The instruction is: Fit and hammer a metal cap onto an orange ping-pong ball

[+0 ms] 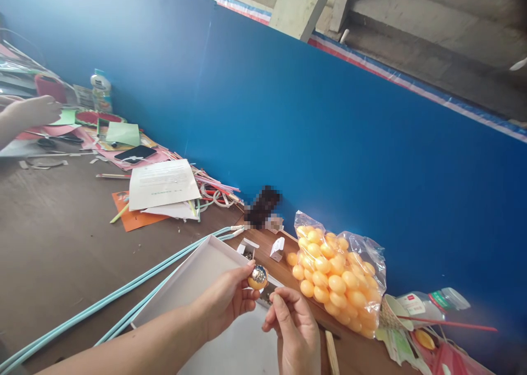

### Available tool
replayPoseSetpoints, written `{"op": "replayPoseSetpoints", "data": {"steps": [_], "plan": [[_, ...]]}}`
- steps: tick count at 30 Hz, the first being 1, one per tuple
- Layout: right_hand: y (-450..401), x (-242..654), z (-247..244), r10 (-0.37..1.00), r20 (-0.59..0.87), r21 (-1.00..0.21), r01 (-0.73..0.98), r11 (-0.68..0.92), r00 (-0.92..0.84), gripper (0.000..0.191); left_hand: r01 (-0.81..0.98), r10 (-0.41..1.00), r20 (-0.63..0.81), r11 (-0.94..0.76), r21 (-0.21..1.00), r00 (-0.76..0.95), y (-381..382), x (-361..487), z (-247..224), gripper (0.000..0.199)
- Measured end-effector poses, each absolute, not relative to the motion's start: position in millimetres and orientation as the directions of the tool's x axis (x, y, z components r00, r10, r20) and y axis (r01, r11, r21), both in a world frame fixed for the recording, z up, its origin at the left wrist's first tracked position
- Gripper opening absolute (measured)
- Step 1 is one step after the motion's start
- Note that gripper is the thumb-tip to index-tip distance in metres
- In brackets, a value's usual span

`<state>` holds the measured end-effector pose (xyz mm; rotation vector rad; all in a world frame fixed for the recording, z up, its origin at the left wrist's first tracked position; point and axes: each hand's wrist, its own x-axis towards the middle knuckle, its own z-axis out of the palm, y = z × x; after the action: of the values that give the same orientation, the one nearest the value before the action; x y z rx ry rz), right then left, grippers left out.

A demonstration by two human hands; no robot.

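My left hand pinches a small orange ball whose upper side is shiny silver, like polished metal. Close to its right, my right hand has thumb and forefinger pressed together; whatever they hold, if anything, is too small to make out. The two hands are apart, above a white box lid or tray. Just beyond the ball stands a small opened white box with dark bits inside, partly hidden by my left hand. A clear bag of orange balls rests to the right.
Pale blue tubes run along the table's left side. Papers, a phone and straws lie farther back. Another person's hand is at far left. Plastic bottles and scraps lie at right. A blue partition borders the table.
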<state>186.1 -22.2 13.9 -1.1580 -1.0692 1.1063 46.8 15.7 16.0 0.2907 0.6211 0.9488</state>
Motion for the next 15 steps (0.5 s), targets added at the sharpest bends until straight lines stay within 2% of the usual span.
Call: {"op": "replayPoseSetpoints", "data": {"steps": [8,15], "plan": [[-23.3,182.0,18.9,0.983,0.101,-0.991,-0.073,0.113,0.156,0.020,-0.643,0.847,-0.310,0.530,0.552,0.432,14.2,44.9,17.3,0.037],[-24.0,181.9,19.3,0.983,0.101,-0.993,-0.049,0.110,0.156,0.020,-0.631,0.831,-0.265,0.546,0.551,0.489,12.0,45.5,19.0,0.039]]}}
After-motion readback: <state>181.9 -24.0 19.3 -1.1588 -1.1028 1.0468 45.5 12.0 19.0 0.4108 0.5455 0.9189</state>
